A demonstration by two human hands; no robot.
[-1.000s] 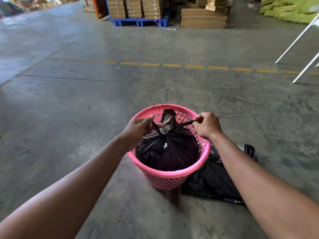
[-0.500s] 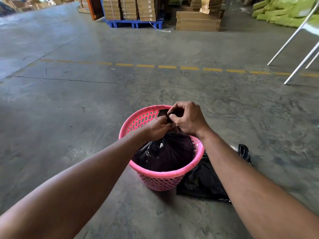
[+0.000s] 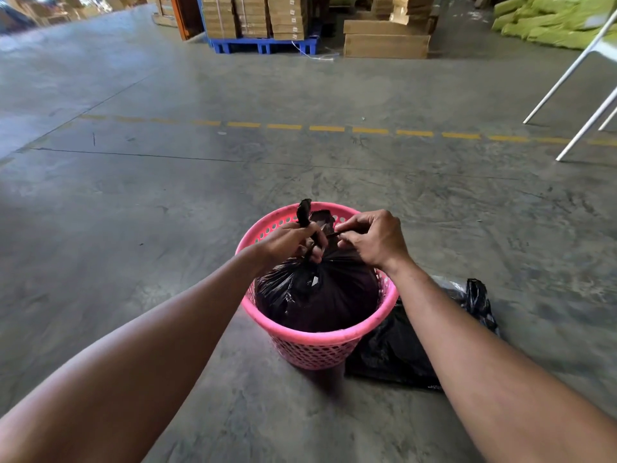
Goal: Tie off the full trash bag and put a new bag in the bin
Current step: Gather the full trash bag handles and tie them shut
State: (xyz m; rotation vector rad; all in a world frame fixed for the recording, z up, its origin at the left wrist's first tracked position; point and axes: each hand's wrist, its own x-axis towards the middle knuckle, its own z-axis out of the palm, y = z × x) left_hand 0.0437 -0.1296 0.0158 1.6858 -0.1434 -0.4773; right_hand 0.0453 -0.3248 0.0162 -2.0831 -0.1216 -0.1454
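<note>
A pink perforated bin [image 3: 317, 345] stands on the concrete floor with a full black trash bag [image 3: 327, 295] inside it. The bag's top is gathered into two twisted ends above the bin. My left hand [image 3: 288, 243] grips one end, which sticks up past the fingers. My right hand [image 3: 372, 240] pinches the other end, just right of the left hand. A flat black spare bag [image 3: 400, 352] lies on the floor against the bin's right side, partly hidden by my right forearm.
White chair legs [image 3: 574, 105] stand at the right. A dashed yellow line [image 3: 334, 128] crosses the floor ahead. Stacked cardboard boxes on a blue pallet [image 3: 263, 45] and more boxes [image 3: 387, 41] stand far back, with green bundles [image 3: 547, 25] at the far right.
One second ago my hands pulled the bag ends apart sideways. They then came together over the knot, and now sit slightly apart with one end standing up from my left hand.
</note>
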